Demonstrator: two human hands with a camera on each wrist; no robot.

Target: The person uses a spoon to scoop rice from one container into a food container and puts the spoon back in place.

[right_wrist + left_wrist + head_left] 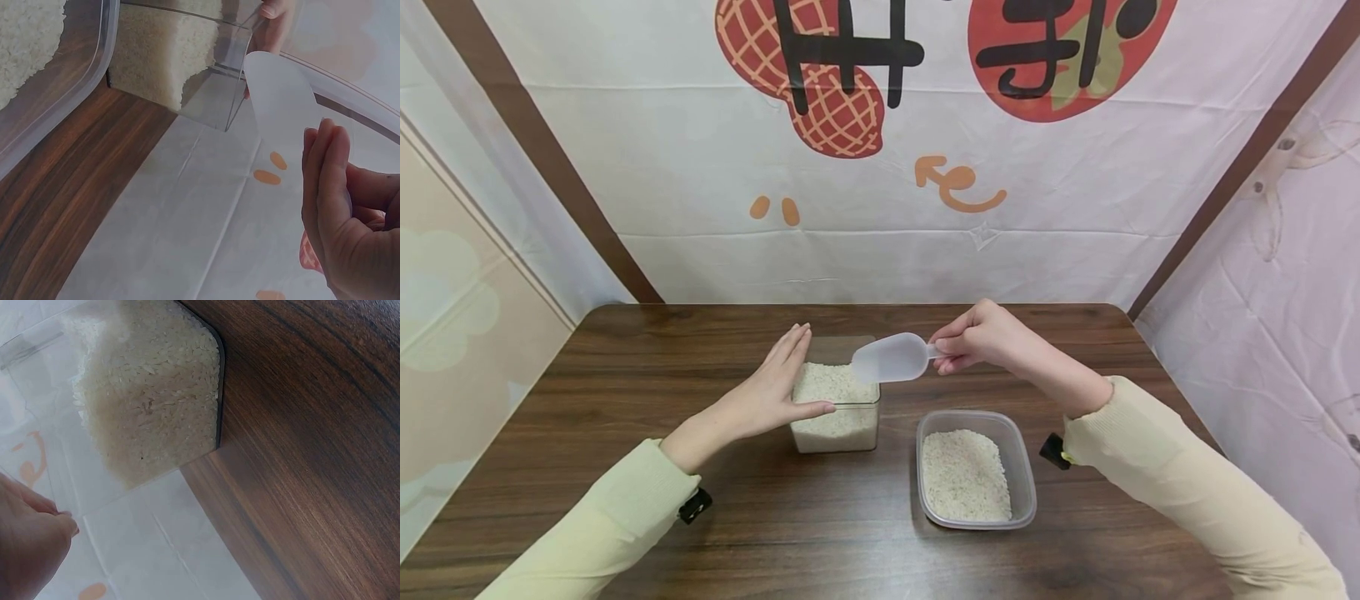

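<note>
My right hand (981, 337) pinches the handle of a translucent white scoop (891, 358). The scoop is held above the right side of a tall clear container (867, 429), its broad end pointing left, and no rice shows inside it. White rice (156, 394) fills much of that container. Along the container's left side lies my left hand (771, 392), fingers straight toward the back and thumb stretched across the front rim. A low, clear square tub (1030, 496) stands to the right and nearer me, with a heap of rice (966, 475) in it.
Both containers stand on a dark brown wood-grain table (760, 525). A white printed cloth (700, 167) hangs right behind the table's far edge. More cloth panels hang at the left and right sides.
</note>
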